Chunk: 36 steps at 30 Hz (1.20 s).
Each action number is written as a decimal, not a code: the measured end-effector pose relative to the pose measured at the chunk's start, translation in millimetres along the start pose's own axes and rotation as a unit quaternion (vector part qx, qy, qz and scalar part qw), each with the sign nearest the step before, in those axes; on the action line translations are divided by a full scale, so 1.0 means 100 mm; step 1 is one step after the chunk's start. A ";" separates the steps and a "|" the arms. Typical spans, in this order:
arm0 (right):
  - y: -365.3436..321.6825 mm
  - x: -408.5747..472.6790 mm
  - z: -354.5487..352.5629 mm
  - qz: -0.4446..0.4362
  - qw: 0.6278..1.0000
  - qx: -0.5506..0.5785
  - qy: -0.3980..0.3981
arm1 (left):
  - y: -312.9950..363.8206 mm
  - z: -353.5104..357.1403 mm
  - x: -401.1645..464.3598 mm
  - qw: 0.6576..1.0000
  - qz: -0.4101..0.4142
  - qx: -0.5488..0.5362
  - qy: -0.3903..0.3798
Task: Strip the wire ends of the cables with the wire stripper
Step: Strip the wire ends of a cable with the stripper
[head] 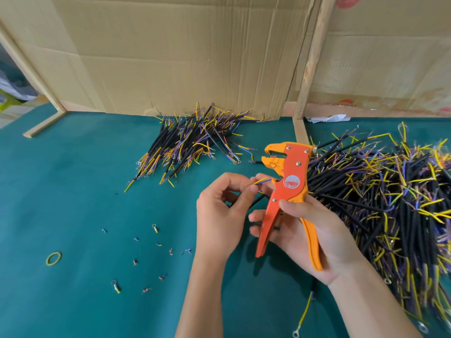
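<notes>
My right hand (310, 230) grips the handles of an orange wire stripper (288, 191), held upright with its jaws open and pointing left. My left hand (223, 211) pinches a short black cable (256, 201) just left of the tool. The cable's yellow and blue wire ends (261, 181) stick out above my fingers, below the jaws and not inside them. A big heap of black cables (390, 203) with yellow and blue ends lies at the right. A smaller pile of cables (192, 140) lies at the back centre.
The teal table mat (73, 191) carries scattered insulation scraps (161, 276), a ring terminal piece (154, 228) and a yellow rubber band (53, 258). A loose yellow wire with a ring terminal (303, 315) lies near my right forearm. Cardboard sheets (170, 52) and wooden battens wall off the back.
</notes>
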State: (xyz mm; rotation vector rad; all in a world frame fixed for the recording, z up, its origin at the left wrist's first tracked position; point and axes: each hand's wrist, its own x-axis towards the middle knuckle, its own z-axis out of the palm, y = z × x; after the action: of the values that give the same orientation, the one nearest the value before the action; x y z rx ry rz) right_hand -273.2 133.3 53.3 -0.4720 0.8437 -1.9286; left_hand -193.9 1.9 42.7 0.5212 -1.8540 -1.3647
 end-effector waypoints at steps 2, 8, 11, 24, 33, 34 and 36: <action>-0.01 0.00 0.00 0.007 1.000 -0.004 0.003 | -0.02 -0.01 0.01 1.000 0.004 0.004 0.022; -0.03 0.00 -0.03 0.047 0.998 -0.021 0.025 | -0.07 -0.05 0.04 0.995 0.004 0.038 0.097; -0.02 -0.02 -0.03 0.079 0.996 -0.043 0.020 | -0.07 -0.05 0.04 0.991 0.007 0.057 0.122; 0.03 -0.02 0.02 0.113 0.988 -0.102 -0.009 | -0.07 -0.06 0.03 0.990 -0.012 0.053 0.133; 0.12 0.01 0.11 0.117 0.991 -0.059 0.015 | -0.05 -0.02 0.02 0.993 -0.010 0.056 0.105; 0.12 0.01 0.12 0.112 0.992 -0.052 0.013 | -0.06 -0.01 0.02 0.993 -0.011 0.050 0.108; 0.13 0.01 0.10 0.098 0.994 -0.039 0.000 | -0.07 -0.02 0.04 0.993 -0.014 0.035 0.116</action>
State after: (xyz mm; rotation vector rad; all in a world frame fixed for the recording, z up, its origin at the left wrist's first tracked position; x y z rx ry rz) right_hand -259.3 124.6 51.3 -0.4195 0.9328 -1.7198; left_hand -195.4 -4.3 38.0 0.7141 -1.7137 -1.2060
